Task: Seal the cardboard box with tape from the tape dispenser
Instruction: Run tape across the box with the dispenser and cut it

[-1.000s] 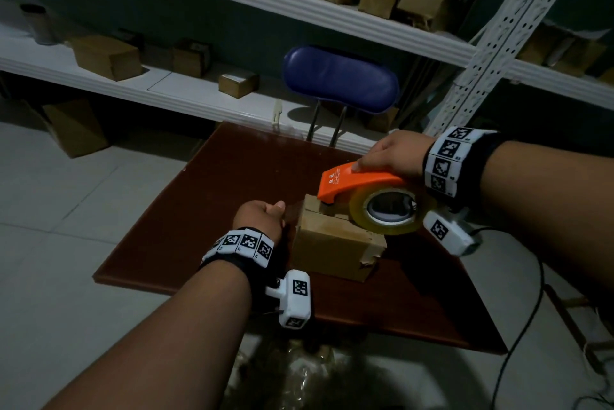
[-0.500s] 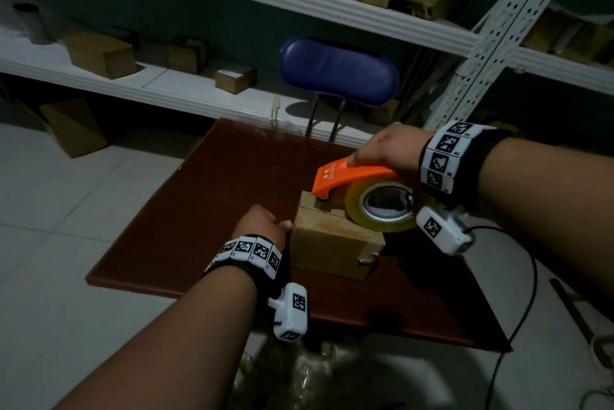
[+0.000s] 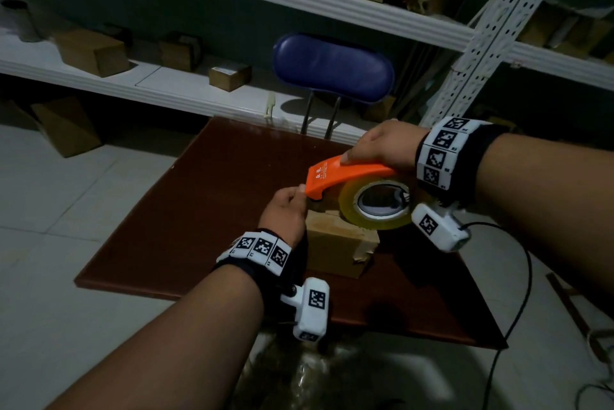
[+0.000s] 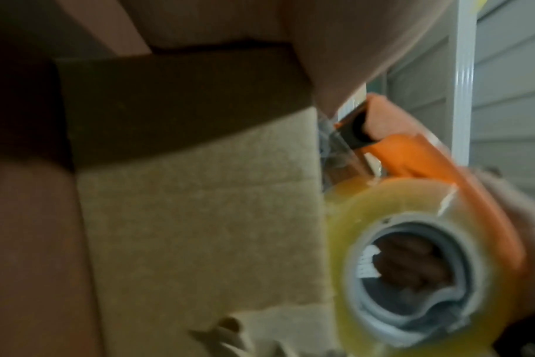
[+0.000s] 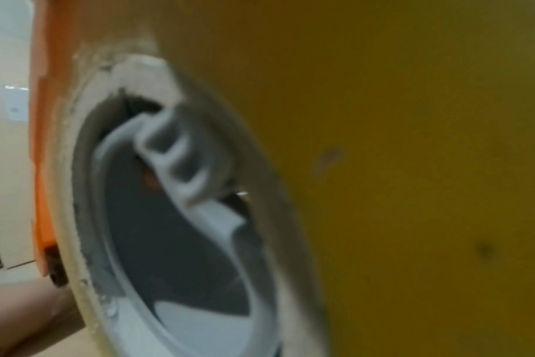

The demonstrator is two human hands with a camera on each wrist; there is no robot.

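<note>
A small cardboard box (image 3: 339, 245) stands on the brown table (image 3: 186, 227). Above its top my right hand (image 3: 365, 153) grips the orange tape dispenser (image 3: 349, 175), which carries a yellowish tape roll (image 3: 378, 222). My left hand (image 3: 299, 193) is raised at the dispenser's front tip, with curled fingers pinching the tape end. In the left wrist view a fingertip (image 4: 336, 72) meets a clear strip of tape (image 4: 330, 145) at the dispenser (image 4: 412, 149) mouth, beside the box (image 4: 199, 217). The right wrist view is filled by the roll (image 5: 412, 145).
A blue chair back (image 3: 332, 67) stands behind the table. White shelves (image 3: 186, 94) with several cardboard boxes run along the wall. Another box (image 3: 66, 123) sits on the floor at left. A black cable (image 3: 521, 276) hangs off the table's right side.
My left hand has left the box's left side and risen to the dispenser's front tip. The right hand has lifted the dispenser slightly above the box.
</note>
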